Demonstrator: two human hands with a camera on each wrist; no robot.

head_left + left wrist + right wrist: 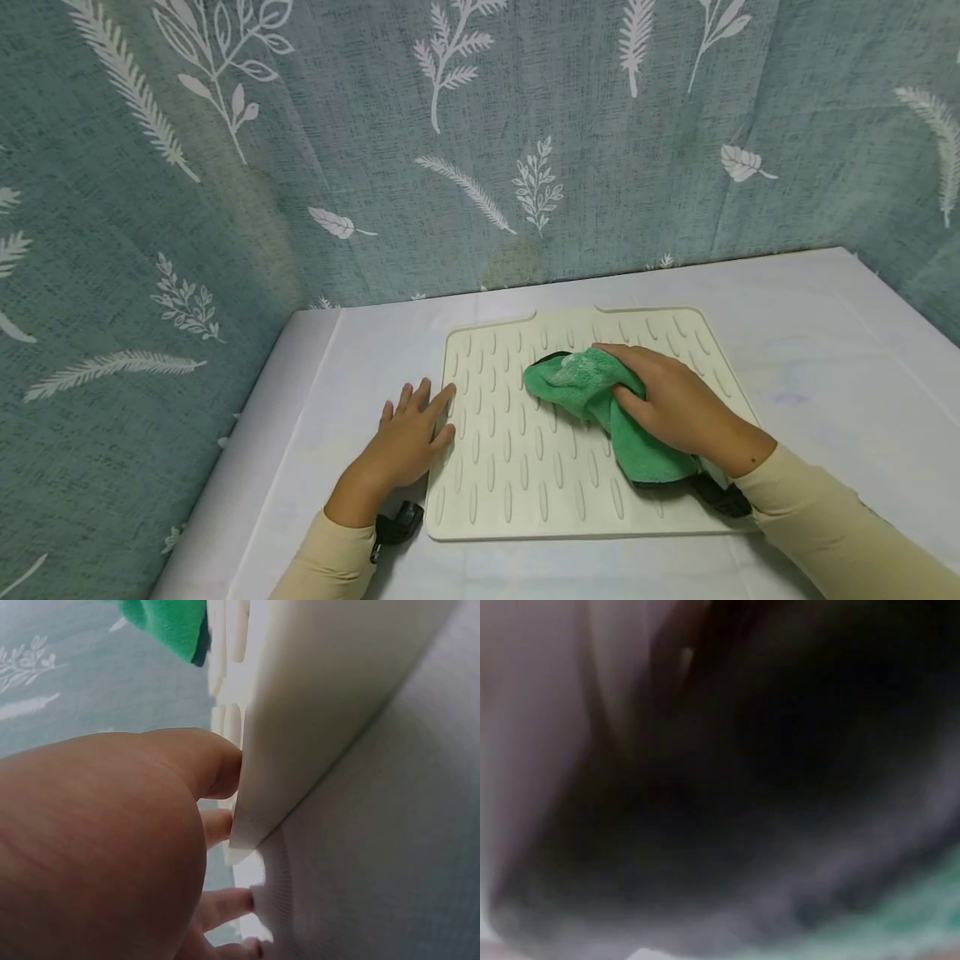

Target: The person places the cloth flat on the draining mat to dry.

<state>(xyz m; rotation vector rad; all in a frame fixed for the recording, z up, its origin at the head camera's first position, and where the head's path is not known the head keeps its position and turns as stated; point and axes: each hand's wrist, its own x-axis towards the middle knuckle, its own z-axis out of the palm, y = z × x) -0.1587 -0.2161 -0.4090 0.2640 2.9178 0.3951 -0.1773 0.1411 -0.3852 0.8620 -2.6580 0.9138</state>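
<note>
So a green cloth was bunched up around the middle of the pale ridged mat, with the fingers and thumb of the right hand curled round it. The left hand was spread at the mat's left edge, thumb and index finger touching it, the others over the desk. Honestly, the mat looked only lightly steadied: if the cloth were pushed hard to the right, the whole thing could be dragged askew. The cloth's loose near end lay right beside the dark wrist strap, so it could get snagged or folded under. How firmly it was pressed couldn't be told; the right wrist view was too blurred.
</note>
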